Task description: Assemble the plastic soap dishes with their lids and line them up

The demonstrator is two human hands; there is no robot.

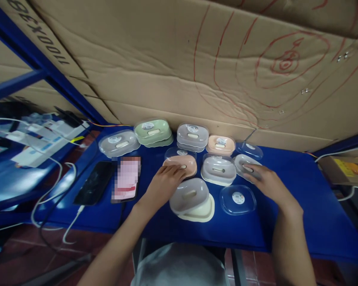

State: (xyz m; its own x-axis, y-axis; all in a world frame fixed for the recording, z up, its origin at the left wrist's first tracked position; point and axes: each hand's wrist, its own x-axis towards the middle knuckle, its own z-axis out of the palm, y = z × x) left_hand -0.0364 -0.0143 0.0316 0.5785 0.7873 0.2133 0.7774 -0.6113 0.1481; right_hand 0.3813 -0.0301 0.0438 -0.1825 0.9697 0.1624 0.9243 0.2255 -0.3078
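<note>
My left hand [170, 177] is closed on the left part of a peach soap dish [189, 163], fingers over its top near the slot. My right hand [264, 177] pinches the right side of a light grey soap dish [242, 162]; its fingertips are partly hidden. Between my hands is another grey soap dish [217, 170] on a pale base. Nearer me, a grey slotted dish [188, 195] leans on a cream base [207, 210]. To its right a clear lid [231, 200] with a round label lies flat. Another clear lid [173, 152] shows behind the peach dish.
Along the cardboard wall [143, 59] stand lidded green [153, 131], grey [193, 137] and peach [220, 145] soap dishes. Another grey one [119, 143] is at left. A dark phone [94, 182], a lit phone [127, 178], cables and power strips [44, 143] lie left on the blue table [298, 178].
</note>
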